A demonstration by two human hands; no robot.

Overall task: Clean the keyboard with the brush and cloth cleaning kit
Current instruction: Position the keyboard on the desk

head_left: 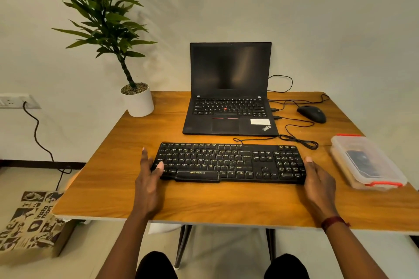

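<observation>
Hands sit at either end of the black full-size wired keyboard (pixel 226 161), which lies flat on the brown wood-grain table (pixel 204 204), near its front edge and just in front of the open black laptop (pixel 229 97).

We see the left hand (pixel 148 186) at the keyboard's left end. Its fingers are stretched out straight alongside the short edge and its thumb lies over the lower-left keys, so the hand is loose and grasps nothing.

The right hand (pixel 319 188) is turned edge-on against the keyboard's right end, with one fingertip showing at the edge. The rest of its fingers are hidden behind the hand, so we cannot tell whether it grips the keyboard or only leans on it. A dark red thread band (pixel 332 222) circles that wrist.

Right of the keyboard, slightly apart from it, stands a clear plastic lidded box with red clasps (pixel 367 161). Something dark lies inside, too blurred for us to identify.

A black computer mouse (pixel 312 113) rests near the table's far right, beside the laptop, and thin black cables (pixel 299 140) loop between the mouse, the laptop and the keyboard.

At the far left corner stands a white round pot with a green leafy plant (pixel 139 103).

On the floor to the left we see a printed brown paper bag (pixel 31 222).
</observation>
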